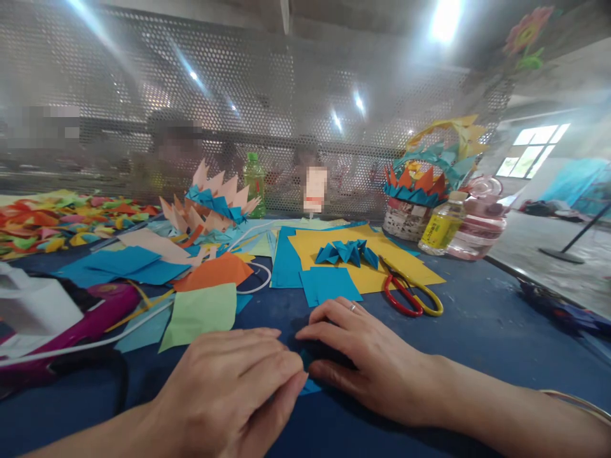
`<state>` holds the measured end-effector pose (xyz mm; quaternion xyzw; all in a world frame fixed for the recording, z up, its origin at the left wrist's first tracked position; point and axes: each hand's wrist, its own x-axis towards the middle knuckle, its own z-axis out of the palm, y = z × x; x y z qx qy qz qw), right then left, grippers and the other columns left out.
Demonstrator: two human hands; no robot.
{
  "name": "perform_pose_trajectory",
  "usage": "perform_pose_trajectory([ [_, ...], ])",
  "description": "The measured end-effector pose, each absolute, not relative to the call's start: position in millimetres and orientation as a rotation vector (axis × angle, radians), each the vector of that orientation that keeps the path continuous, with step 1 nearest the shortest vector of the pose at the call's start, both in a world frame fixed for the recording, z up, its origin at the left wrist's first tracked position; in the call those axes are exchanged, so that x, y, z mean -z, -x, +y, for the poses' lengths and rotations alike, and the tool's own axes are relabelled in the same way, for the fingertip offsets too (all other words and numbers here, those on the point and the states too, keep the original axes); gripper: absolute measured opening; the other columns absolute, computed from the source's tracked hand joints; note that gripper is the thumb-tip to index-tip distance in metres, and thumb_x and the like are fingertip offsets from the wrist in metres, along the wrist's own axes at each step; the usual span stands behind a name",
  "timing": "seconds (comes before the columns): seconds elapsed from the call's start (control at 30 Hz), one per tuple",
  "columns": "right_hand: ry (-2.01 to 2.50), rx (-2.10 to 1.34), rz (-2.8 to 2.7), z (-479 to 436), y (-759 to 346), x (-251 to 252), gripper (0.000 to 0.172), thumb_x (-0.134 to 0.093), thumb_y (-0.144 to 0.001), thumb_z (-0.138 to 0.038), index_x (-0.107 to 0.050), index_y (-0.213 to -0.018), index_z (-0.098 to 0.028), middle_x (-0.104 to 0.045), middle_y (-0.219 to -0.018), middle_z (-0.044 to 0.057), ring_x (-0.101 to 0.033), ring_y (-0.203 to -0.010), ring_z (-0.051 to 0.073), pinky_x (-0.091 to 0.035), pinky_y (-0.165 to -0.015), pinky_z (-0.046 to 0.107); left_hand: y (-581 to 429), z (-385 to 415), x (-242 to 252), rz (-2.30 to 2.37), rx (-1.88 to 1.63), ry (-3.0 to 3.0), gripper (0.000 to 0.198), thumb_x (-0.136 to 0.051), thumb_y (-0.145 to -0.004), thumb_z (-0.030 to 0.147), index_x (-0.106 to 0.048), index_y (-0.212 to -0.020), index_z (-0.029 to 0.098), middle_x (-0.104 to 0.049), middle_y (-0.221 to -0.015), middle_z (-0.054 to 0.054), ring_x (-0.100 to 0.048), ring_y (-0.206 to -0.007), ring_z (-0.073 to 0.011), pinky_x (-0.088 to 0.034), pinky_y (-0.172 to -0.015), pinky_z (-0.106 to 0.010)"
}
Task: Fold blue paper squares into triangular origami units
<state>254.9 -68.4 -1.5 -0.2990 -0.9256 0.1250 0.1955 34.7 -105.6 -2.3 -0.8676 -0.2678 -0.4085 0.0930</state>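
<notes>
- Your left hand [233, 388] and right hand [367, 359] both lie palm-down, fingers stretched, pressing rather than gripping the blue paper piece [311, 386] between them at 6 o'clock on the counter [477, 318].
- If your fingertips push unevenly, the piece could skid on the counter and crease crooked.
- Only one corner shows, pointing roughly toward 6 o'clock; your right hand hides the rest, so its long axis cannot be told.

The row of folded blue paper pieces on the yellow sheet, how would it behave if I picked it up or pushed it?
Probably light: the folded blue pieces are thin paper. Their creased points stand up, so they likely hold shape yet crush easily. Pushed, they would probably slide across the yellow sheet, perhaps separating, since whether they interlock is unclear.
</notes>
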Motion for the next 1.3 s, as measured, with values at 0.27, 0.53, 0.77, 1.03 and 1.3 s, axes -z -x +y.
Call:
perform_pose_trajectory([
  [0.27, 0.788, -0.547, -2.495, -68, -254, -2, 0.016, -0.071, -0.084, -0.012, -0.062, -0.096, -0.016, -0.064, -0.107, 0.006, -0.059, -0.101, 0.018, -0.047, -0.093, 0.033, -29, -100, -1, -0.81, 1.189, 2.544, 0.011, -0.051, -0.098, 0.014, -0.058, -0.1, 0.023, -0.074, -0.087, 0.004, -0.071, -0.079, -0.011, -0.053, -0.088, -0.02],
  [0.53, 0.931, -0.875, -2.125, -53, -259, -6, 0.017, -0.072, -0.081, -0.019, -0.062, -0.095, -0.018, -0.069, -0.084, -0.001, -0.066, -0.078, 0.013, -0.051, -0.075, 0.026, -20, -92, -4, -0.989, 1.17, 2.552, 0.013, -0.052, -0.098, 0.019, -0.061, -0.107, 0.025, -0.075, -0.096, 0.002, -0.072, -0.083, -0.0123, -0.054, -0.076, -0.019],
  [0.77, 1.321, -0.371, -1.86, 23, -320, -9, 0.022, -0.059, -0.088, -0.027, -0.059, -0.107, -0.016, -0.074, -0.086, 0.008, -0.069, -0.076, 0.021, -0.051, -0.072, 0.035, -22, -85, -7, -1.037, 1.157, 2.638, 0.009, -0.052, -0.098, 0.024, -0.061, -0.099, 0.025, -0.076, -0.085, 0.003, -0.074, -0.072, -0.0134, -0.055, -0.064, -0.019],
  [1.03, 1.326, -0.047, -2.084, 17, -311, 3, 0.011, -0.058, -0.088, -0.014, -0.067, -0.093, -0.018, -0.071, -0.101, 0.008, -0.062, -0.101, 0.025, -0.045, -0.094, 0.044, -25, -87, -4, -1.139, 1.146, 2.726, 0.015, -0.05, -0.097, 0.024, -0.064, -0.091, 0.023, -0.072, -0.076, 0.004, -0.069, -0.063, -0.0118, -0.051, -0.062, -0.02],
  [1.3, 1.406, -0.063, -2.353, -6, -286, 9, 0.038, -0.058, -0.095, -0.043, -0.065, -0.122, -0.017, -0.063, -0.12, 0.014, -0.055, -0.113, 0.034, -0.04, -0.099, 0.056, -26, -86, 1, -1.239, 1.025, 2.818, 0.02, -0.045, -0.099, 0.026, -0.062, -0.089, 0.022, -0.067, -0.072, 0.004, -0.063, -0.06, -0.0115, -0.045, -0.06, -0.022],
])
